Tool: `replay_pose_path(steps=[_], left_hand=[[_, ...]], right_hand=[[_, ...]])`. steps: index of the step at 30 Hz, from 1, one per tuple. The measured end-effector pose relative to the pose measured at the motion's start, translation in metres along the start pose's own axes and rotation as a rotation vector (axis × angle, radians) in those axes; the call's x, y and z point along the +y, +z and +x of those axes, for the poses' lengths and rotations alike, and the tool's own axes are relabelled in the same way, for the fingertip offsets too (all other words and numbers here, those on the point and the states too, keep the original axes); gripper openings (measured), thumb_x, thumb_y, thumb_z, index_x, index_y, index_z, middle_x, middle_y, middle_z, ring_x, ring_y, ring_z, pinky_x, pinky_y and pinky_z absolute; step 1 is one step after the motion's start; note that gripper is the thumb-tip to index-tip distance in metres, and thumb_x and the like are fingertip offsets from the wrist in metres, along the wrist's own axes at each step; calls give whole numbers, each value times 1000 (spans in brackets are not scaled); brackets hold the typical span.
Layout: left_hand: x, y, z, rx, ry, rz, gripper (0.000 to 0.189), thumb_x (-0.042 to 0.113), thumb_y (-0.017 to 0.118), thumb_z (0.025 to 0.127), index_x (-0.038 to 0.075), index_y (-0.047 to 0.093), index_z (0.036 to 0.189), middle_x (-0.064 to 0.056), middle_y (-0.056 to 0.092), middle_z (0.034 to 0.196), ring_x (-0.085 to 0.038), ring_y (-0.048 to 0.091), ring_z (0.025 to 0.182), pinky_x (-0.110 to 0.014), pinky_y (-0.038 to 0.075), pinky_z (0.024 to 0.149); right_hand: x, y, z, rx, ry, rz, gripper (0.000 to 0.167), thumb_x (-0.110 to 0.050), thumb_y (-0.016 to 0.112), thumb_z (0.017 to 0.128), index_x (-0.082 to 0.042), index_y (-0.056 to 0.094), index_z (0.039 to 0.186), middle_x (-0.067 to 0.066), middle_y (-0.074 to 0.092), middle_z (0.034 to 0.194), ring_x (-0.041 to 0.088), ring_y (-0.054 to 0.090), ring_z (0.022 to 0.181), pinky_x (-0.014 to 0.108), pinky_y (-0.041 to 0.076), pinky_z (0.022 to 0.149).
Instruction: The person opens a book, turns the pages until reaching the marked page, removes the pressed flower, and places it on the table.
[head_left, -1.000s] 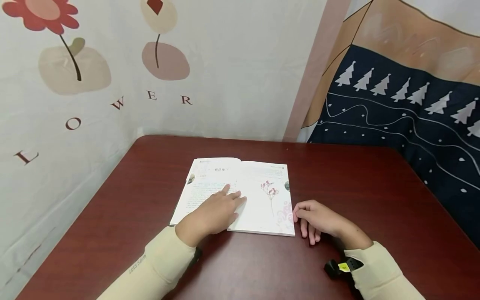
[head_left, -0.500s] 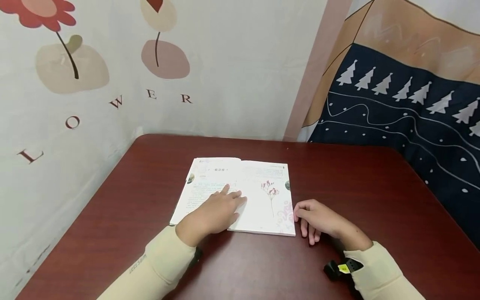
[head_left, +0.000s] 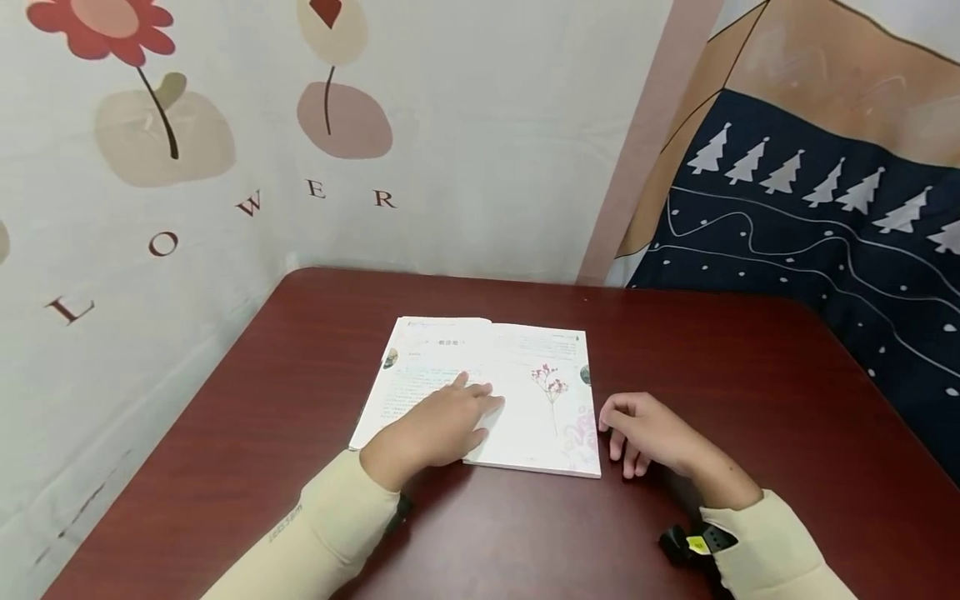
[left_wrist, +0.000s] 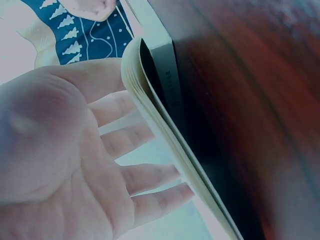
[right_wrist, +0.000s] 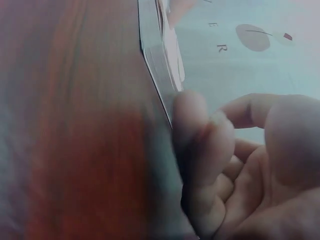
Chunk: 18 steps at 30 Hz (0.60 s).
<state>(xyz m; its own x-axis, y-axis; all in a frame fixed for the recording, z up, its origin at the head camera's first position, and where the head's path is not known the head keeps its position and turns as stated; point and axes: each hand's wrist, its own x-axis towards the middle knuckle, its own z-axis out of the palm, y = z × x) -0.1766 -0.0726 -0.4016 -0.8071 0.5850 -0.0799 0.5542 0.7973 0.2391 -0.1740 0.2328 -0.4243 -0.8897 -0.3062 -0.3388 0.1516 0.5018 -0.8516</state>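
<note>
An open book [head_left: 517,437] lies on the table, a pink flower drawn on its right page and text on the left. My left hand [head_left: 442,425] rests across the lower inner part of the left page near the fold, its fingers spread and reaching onto the right page. The left wrist view shows that hand's palm side [left_wrist: 95,150] against the curved page edges. Just beyond the book's right edge is my right hand [head_left: 648,429], fingers loosely bent, with nothing visible in its grasp. In the right wrist view its thumb and fingers are near the book's corner; contact is unclear.
The dark red table [head_left: 300,358] reaches back to a pale wall hanging [head_left: 487,167] with printed flowers and letters. A navy cloth [head_left: 780,225] with white trees hangs at the right. Both wrists wear dark devices, the right one [head_left: 678,546] showing a yellow label.
The head view has shifted slightly, moving the scene rightward. My right hand has risen a little and its fingers have drawn in. The left hand stays in place on the book.
</note>
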Motion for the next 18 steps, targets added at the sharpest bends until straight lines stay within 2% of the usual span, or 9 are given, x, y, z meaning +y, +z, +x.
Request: replay_pose_path(steps=[5,10,18], left_hand=[[0,0,2,-10,2,-3,45,17,66,96,11,59,140,-15,56,146,-46,42,141,-53,39,114],[0,0,2,-1,5,1,43,17,66,96,12,60,138,-15,56,145,-47,43,140,-55,41,112],[2,0,1,-5,5,4,43,18,66,96,13,61,138,-15,56,145,-47,42,141,-54,40,113]], right_hand=[[-13,1,6,68,-43,-61,20,-12,46,101,1,60,95,11,61,62,21,61,43,35,52,44],[-24,5,15,99,-86,-115,20,-13,47,100,-1,61,91,11,63,61,22,61,43,35,53,44],[-34,8,27,150,-104,-186,17,-13,51,100,-1,63,96,11,62,58,19,58,41,32,51,43]])
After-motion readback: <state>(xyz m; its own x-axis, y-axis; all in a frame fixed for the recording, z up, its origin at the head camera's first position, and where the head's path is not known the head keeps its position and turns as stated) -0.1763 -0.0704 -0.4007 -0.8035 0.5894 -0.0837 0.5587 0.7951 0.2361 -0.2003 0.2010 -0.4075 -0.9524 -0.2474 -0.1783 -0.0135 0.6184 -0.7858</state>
